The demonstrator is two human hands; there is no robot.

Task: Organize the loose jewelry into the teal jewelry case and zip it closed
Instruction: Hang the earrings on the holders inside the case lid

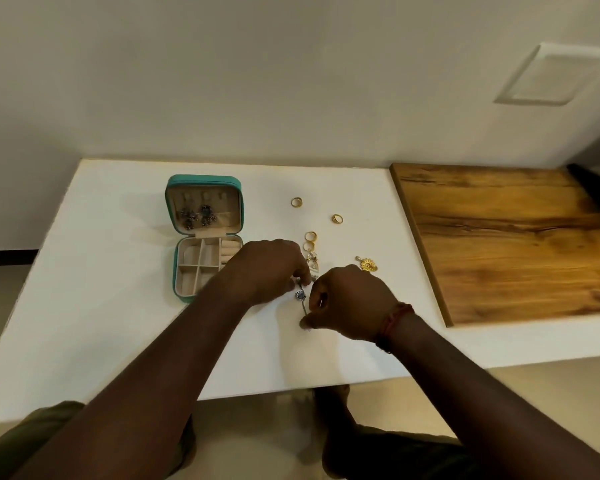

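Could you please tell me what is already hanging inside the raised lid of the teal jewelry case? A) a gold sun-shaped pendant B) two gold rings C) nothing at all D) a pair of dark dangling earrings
D: a pair of dark dangling earrings hangs on the lid panel of the open teal jewelry case, while the gold rings and the gold pendant lie loose on the white table.

I am counting four gold rings lying loose on the table: one far (pixel 296 201), one to its right (pixel 337 218), and two touching nearer me (pixel 310 235) (pixel 308 245). I am seeing one gold pendant (pixel 368 264) to the right, one teal jewelry case (pixel 205 237) lying open, and two dark earrings (pixel 187 216) (pixel 207 214) hanging in its lid.
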